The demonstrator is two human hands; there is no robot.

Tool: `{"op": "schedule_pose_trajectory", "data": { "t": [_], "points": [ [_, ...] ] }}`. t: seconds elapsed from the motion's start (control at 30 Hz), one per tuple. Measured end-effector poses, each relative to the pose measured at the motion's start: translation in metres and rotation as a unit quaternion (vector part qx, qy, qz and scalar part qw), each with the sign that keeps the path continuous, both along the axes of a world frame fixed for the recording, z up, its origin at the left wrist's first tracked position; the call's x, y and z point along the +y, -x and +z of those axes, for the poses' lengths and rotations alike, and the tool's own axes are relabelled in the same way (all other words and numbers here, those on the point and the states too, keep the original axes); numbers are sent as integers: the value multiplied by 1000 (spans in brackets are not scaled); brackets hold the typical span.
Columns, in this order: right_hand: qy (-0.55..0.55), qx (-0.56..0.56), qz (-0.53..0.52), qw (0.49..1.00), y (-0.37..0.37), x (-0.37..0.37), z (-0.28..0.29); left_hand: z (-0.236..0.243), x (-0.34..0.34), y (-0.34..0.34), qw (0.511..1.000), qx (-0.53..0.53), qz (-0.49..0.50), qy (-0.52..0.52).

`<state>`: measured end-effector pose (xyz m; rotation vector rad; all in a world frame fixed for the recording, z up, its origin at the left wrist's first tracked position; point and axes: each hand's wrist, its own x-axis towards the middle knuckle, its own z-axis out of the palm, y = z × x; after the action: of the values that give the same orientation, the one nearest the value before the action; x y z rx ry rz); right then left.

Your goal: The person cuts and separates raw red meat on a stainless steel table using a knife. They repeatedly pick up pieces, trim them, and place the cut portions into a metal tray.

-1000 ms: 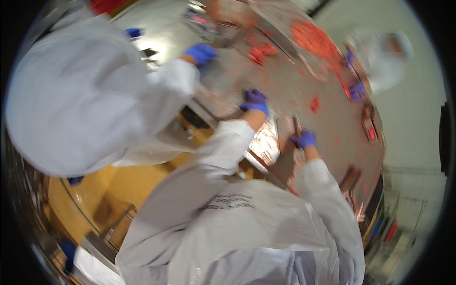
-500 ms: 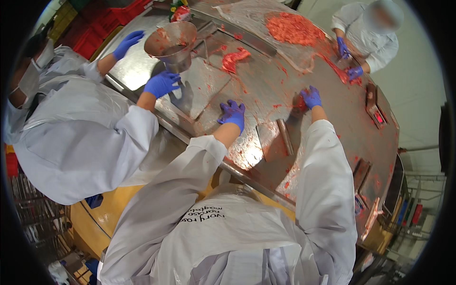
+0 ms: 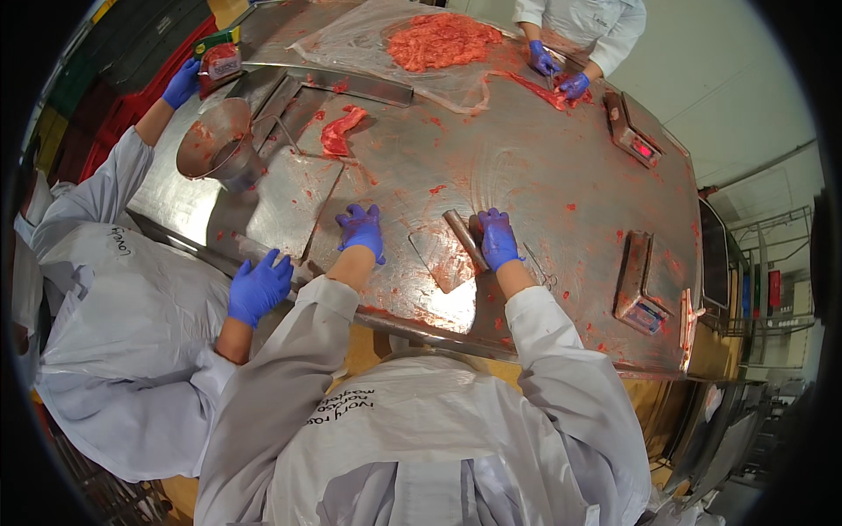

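Both my hands wear blue gloves and rest on the steel table (image 3: 561, 167). My left hand (image 3: 361, 232) has its fingers spread and slightly bent on the metal, with nothing in it. A flat metal scraper (image 3: 443, 261) with a tube-like handle lies between my hands. My right hand (image 3: 498, 238) is right beside that handle, fingers bent and apart; whether it touches the handle I cannot tell. A strip of red meat (image 3: 340, 131) lies beyond my left hand.
At left stands a metal bucket (image 3: 209, 145) near a co-worker's gloved hand (image 3: 260, 287). Their other hand is by a red package (image 3: 219, 63). Minced meat (image 3: 443, 41) lies on plastic sheeting. Another co-worker handles meat (image 3: 539, 90) at far right. Two scales (image 3: 643, 282) stand right.
My right hand has come in beside the scraper handle. The left co-worker's far hand has moved to the red package, the near hand away from the bucket. The whole view has shifted.
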<state>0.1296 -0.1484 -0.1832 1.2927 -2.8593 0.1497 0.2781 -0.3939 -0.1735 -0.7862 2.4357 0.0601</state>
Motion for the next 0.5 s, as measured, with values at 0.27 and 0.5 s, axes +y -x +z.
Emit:
{"op": "schedule_pose_trajectory", "data": {
  "t": [0.27, 0.5],
  "points": [
    [51, -2, 21, 998, 6, 5, -8, 14, 10, -4, 994, 15, 99, -37],
    [98, -284, -141, 943, 29, 7, -1, 22, 16, 14, 997, -80, 21, -10]
  ]
}}
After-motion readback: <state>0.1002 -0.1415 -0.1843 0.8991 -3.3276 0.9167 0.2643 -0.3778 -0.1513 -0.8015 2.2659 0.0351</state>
